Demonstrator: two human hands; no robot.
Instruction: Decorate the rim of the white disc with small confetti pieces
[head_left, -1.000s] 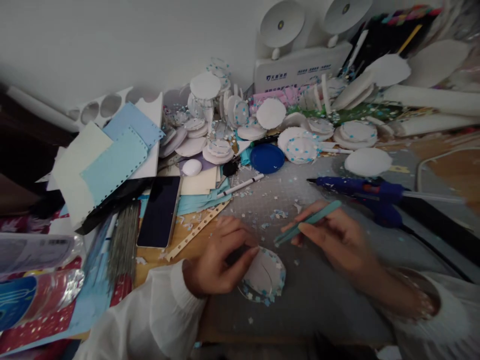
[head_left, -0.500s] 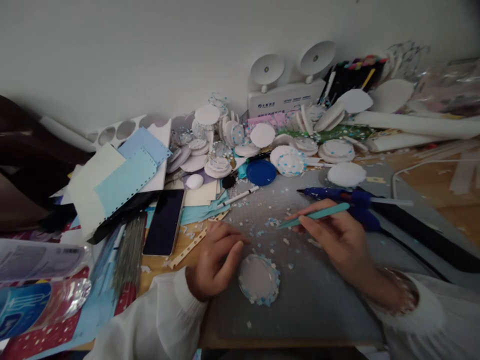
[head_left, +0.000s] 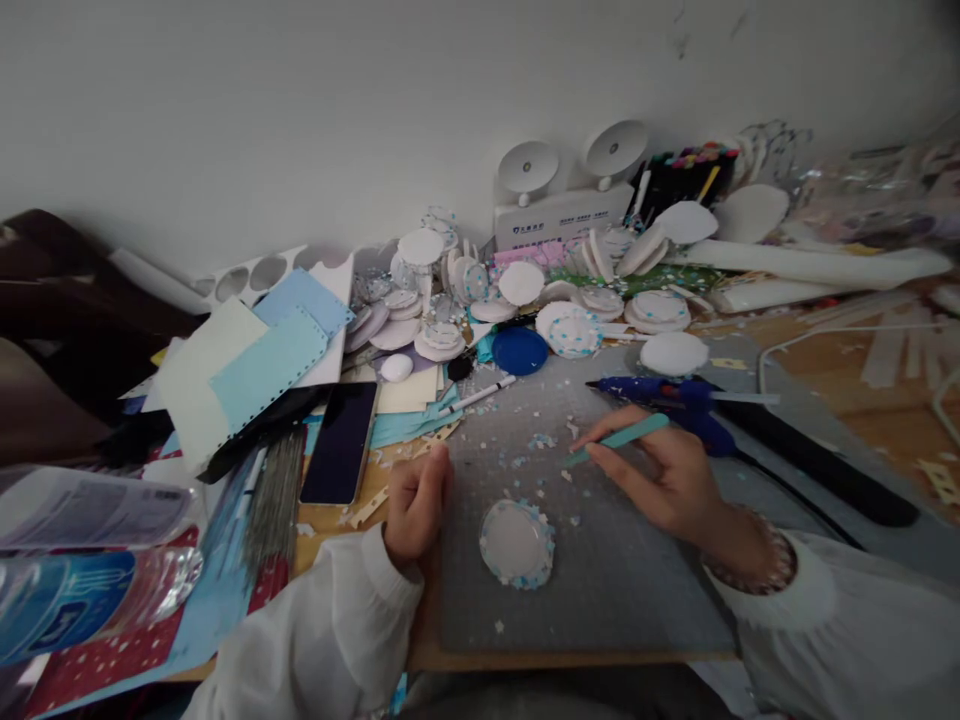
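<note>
A grey cutting mat (head_left: pixel 600 590) is lying across the lower centre of the frame on a wooden desk (head_left: pixel 892 400) that is running up against a plain white wall (head_left: pixel 300 110). Paper scraps are dotting the mat's upper part.

At the lower centre, a white foam disc (head_left: pixel 517 543) edged with blue and white bits is lying flat on the mat. The left hand (head_left: pixel 417 500) is resting just left of it at the mat's edge, fingers curled into a loose fist, apart from the disc and holding nothing. The right hand (head_left: pixel 664 478) is sitting right of centre, fingers pinched narrow around teal tweezers (head_left: pixel 619 438) whose tips are pointing up-left toward the scraps.

Just above that hand a blue glue gun (head_left: pixel 671 398) is lying on its side. A dark phone (head_left: pixel 339 441) is lying left of centre beside sheets of blue paper (head_left: pixel 266 365). A heap of white discs (head_left: pixel 480 300) is crowding the centre back, next to a blue lid (head_left: pixel 520 350).

At the upper right a dark holder (head_left: pixel 679 180) is standing against the wall with coloured markers sticking up from it. A clear plastic bag (head_left: pixel 82 560) is lying at the lower left; what it is holding is too blurred to tell.
</note>
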